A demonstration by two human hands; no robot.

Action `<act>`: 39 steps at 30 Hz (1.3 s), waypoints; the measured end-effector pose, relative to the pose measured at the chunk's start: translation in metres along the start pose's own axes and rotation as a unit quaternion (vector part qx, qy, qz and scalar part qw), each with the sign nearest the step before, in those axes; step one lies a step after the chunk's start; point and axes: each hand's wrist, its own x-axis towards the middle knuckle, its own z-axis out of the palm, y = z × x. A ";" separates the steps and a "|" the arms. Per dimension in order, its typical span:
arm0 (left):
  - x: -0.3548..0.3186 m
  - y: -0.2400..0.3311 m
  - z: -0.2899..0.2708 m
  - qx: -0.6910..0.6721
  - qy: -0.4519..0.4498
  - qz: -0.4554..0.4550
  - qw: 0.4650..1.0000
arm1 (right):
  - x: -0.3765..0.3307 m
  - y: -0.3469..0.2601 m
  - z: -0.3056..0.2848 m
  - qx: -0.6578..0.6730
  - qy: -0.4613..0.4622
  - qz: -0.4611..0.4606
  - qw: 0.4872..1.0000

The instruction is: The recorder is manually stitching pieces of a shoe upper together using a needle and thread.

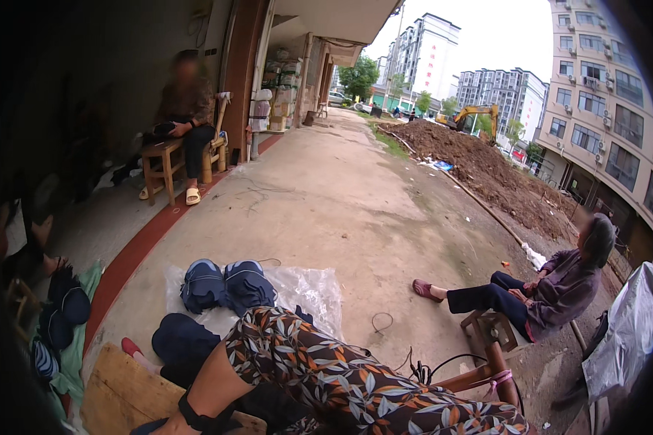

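My right arm, in a leaf-patterned sleeve (319, 370), bends at the elbow, and its forearm drops toward the lower edge. A black band (196, 415) circles the wrist. Only the back part of my right hand (173, 426) shows; its fingers are cut off. Dark navy cloth (146, 426) lies beside it, over a worn wooden board (127, 388); whether the hand grips the cloth cannot be seen. Beyond the arm, rounded navy cap-like pieces with lighter blue trim (204, 285) rest on clear plastic sheeting (308, 290). Another dark navy piece (181, 339) lies nearer. My left hand is out of view.
A foot in a red shoe (131, 347) sticks out beside the board. More navy pieces (71, 299) lie on green sheeting (80, 341) at left. One seated person (189, 109) is by the doorway, another (559, 290) at right. Black cables (421, 370) lie near a wooden frame (497, 362).
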 end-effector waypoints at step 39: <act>-0.262 0.049 -0.003 0.326 0.189 -0.219 0.900 | 0.001 -0.042 0.026 -0.060 0.059 0.061 0.995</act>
